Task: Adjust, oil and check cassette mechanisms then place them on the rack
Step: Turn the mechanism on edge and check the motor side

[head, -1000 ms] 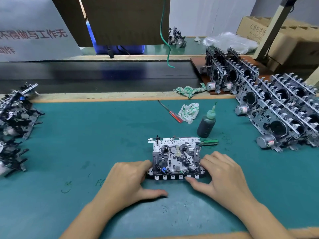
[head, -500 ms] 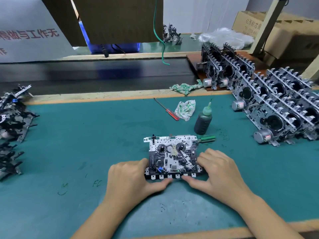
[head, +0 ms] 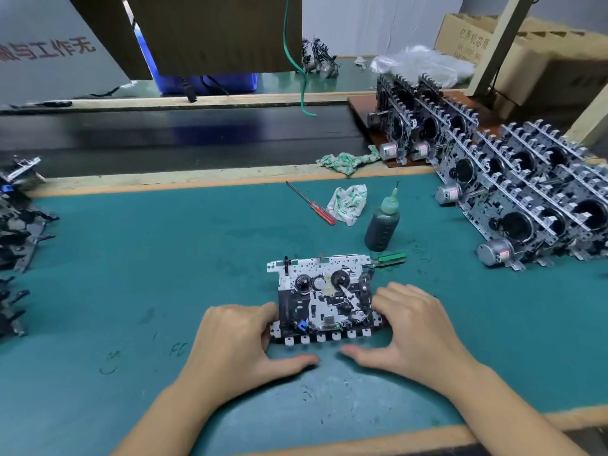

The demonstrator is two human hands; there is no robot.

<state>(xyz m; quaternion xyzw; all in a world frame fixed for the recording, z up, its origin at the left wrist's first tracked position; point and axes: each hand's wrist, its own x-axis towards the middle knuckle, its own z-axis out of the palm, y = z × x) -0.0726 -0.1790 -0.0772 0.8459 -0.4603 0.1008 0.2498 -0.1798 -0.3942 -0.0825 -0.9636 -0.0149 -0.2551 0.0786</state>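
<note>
Cassette mechanism [head: 324, 299]: lies flat on the green mat [head: 164, 274], near the front centre of the bench, between the two hands. Reel hubs face up; the row of white tabs along its near edge points toward the person.

Left hand [head: 240, 343]: placed at the mechanism's near-left corner. Fingers are curled down against the left edge; the thumb extends along the mat just in front of the tab row. The hand grasps the left side of the mechanism.

Right hand [head: 414, 330]: placed at the mechanism's near-right corner. Fingers are curled over the right edge and touch the frame; the thumb lies on the mat in front of the tab row, its tip near the left thumb tip but apart from it. The hand grasps the right side of the mechanism.

Oil bottle [head: 381, 227]: stands upright on the mat behind and to the right of the mechanism, green nozzle up.

Green-handled tool [head: 390, 259]: lies on the mat touching or just beside the mechanism's far-right corner; contact cannot be determined.

Red screwdriver [head: 312, 204]: lies on the mat behind the mechanism, beside a crumpled cloth [head: 348, 202].

Racked mechanisms [head: 526, 192]: stand on edge in rows at the right side of the bench.

Loose mechanisms [head: 16, 232]: piled at the left edge of the mat.
</note>
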